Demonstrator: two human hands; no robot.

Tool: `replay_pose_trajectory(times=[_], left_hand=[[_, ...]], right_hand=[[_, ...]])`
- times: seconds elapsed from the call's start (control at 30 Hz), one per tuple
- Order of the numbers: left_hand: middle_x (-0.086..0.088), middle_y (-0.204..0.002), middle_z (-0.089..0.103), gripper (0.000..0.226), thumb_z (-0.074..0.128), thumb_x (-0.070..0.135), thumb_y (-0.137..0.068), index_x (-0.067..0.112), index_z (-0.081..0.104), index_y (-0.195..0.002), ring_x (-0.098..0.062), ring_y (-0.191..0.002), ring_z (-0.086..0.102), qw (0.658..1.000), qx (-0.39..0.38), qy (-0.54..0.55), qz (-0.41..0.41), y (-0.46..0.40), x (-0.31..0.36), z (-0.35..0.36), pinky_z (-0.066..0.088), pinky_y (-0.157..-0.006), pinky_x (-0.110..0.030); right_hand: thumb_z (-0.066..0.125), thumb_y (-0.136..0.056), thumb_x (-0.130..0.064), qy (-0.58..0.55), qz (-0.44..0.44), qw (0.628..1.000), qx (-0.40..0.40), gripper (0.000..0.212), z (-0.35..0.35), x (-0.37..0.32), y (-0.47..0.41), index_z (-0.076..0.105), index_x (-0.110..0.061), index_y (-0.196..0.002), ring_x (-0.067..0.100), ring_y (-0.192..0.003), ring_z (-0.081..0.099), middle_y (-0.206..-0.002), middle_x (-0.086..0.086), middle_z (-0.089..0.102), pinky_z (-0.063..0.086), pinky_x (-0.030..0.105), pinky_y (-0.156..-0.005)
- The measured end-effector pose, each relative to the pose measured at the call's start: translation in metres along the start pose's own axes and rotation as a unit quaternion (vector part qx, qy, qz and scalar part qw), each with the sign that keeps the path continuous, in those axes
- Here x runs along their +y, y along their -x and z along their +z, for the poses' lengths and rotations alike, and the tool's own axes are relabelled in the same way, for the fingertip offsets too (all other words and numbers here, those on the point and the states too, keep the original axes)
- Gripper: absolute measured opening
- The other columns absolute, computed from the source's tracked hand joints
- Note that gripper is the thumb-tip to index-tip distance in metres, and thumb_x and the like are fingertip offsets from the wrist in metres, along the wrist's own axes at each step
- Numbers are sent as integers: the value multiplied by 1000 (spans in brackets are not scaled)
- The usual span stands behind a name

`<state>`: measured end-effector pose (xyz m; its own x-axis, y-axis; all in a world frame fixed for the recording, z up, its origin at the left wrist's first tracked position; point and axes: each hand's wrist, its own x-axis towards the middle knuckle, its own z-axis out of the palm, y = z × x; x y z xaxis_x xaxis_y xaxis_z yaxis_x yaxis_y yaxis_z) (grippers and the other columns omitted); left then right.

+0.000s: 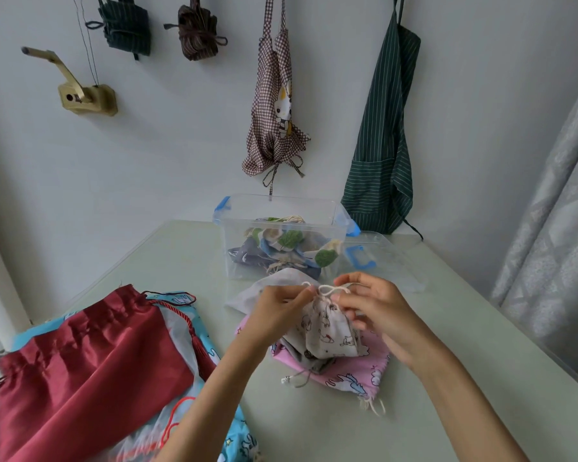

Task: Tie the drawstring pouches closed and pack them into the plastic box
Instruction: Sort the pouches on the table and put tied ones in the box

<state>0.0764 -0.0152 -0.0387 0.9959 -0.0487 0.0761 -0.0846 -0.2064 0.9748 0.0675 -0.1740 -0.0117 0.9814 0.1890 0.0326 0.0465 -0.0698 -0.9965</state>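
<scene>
A small white printed pouch stands gathered at its neck in the middle of the table. Its cream drawstring forms a loop above the neck. My left hand pinches one cord end on the left. My right hand pinches the cord on the right. The pouch rests on a pink printed pouch and a grey one. Behind them stands the clear plastic box with blue clips, holding several tied pouches.
A large dark red satin pouch lies on a blue printed pouch at the left. The box's clear lid lies to the right of the box. A white pouch lies flat behind my hands. Aprons hang on the wall.
</scene>
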Motion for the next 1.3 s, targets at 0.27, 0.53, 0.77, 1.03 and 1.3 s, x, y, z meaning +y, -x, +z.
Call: replay_pose_trajectory(times=[0.27, 0.53, 0.77, 1.03, 1.3], left_hand=[[4, -77, 72, 22, 58, 21, -92, 5, 72, -96, 4, -51, 59, 990, -4, 139, 14, 5, 10, 8, 37, -44, -5], [10, -98, 73, 16, 51, 30, -95, 23, 66, -97, 4, -68, 64, 940, -39, 327, -90, 2, 14, -9, 39, -50, -10], [13, -82, 68, 19, 55, 29, -93, 22, 72, -91, 4, -55, 52, 976, -55, 201, -71, 3, 11, -14, 28, -44, -12], [14, -68, 57, 21, 58, 30, -90, 20, 76, -97, -2, -53, 41, 996, -64, 65, -10, 4, 17, -22, 23, -47, -13], [8, -58, 66, 22, 57, 17, -91, 3, 72, -84, 3, -55, 56, 980, -186, -67, 19, 13, 27, 2, 49, -58, -12]], right_hand=[[63, -71, -9, -180, -19, 982, -47, 23, 3, -2, 1, 56, -12, -93, 5, -49, 41, -60, -4, 53, 30, 13, -38], [70, -81, -21, 60, -65, 991, 101, 14, -30, -2, 2, 63, -21, -93, 5, -42, 38, -54, -1, 50, 31, 14, -40], [73, -71, -48, 334, -103, 937, 22, 13, -36, 5, 0, 76, -36, -76, 20, -57, 47, -59, 3, 56, 39, 31, -64], [64, -84, -39, 324, -63, 944, -25, 22, -27, -10, 8, 71, -20, -78, -6, -93, 50, -102, -10, 61, 32, 21, -83], [56, -86, -47, 240, -35, 970, -13, 41, -22, -31, 20, 54, -20, -56, 15, -71, 39, -71, 8, 40, 35, 19, -65]])
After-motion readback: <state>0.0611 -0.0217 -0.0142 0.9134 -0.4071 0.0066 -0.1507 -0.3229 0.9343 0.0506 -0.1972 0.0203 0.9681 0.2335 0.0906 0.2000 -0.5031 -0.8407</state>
